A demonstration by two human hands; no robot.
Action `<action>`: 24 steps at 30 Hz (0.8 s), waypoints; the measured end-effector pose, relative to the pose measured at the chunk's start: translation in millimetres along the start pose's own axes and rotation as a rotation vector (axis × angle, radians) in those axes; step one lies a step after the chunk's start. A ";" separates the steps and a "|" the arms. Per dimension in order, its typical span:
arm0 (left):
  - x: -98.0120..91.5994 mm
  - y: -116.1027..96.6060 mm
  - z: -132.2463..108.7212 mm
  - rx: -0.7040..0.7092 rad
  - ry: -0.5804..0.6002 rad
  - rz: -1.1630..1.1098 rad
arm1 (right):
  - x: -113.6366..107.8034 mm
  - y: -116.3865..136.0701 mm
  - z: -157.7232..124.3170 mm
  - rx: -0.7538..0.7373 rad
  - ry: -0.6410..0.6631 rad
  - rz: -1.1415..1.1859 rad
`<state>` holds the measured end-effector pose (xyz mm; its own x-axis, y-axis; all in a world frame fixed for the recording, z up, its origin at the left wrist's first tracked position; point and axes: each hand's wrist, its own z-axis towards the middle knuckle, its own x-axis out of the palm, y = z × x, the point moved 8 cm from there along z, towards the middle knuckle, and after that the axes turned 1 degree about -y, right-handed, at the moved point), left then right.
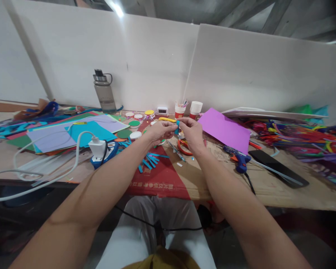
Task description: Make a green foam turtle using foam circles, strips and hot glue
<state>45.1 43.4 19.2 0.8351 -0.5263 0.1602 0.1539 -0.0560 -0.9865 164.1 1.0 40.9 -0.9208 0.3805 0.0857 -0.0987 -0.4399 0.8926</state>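
Observation:
Out in front of me, over the table, my left hand (161, 132) and my right hand (191, 133) meet with fingers closed. Between their fingertips is a small rolled or folded blue paper piece (176, 128). A curved yellow thing (167, 119) shows just above my left fingers; whether it is held or lies behind, I cannot tell. Below the hands lie orange-handled scissors (184, 148) and a thin pen-like tool (176, 150). Fringed blue paper strips (149, 161) lie on the red part of the cardboard (162, 181), under my left forearm.
Coloured paper sheets (53, 136), a plug adapter (98, 148) with white cables and a water bottle (104, 93) are on the left. Paper cups (196, 108) stand behind. Rightward lie a purple sheet (225, 129), glue gun (241, 162), dark phone-like slab (277, 168) and colourful strips (302, 138).

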 end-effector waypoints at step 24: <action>3.9 -1.7 4.6 0.111 0.047 0.077 | 0.2 -9.0 0.1 0.037 -0.031 0.027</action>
<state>50.4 45.3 21.7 0.8216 -0.5645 0.0800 0.1501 0.0788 -0.9855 164.9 5.1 33.0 -0.9108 0.3941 0.1234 -0.0594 -0.4208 0.9052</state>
